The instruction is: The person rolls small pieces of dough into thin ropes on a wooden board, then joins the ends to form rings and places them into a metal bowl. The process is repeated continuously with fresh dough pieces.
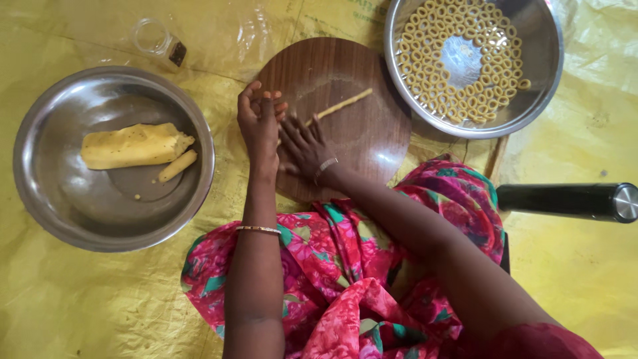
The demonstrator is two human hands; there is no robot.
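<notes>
Head view: both hands are laid flat, palms down and fingers extended, on a round wooden board. The left hand and the right hand are pressed side by side over the near end of a thin dough rope — nothing is gripped. The rope's free end is pointed toward a steel bowl of dough rings at upper right. A block of yellow dough is seen in a second steel bowl at left — well apart from the hands.
</notes>
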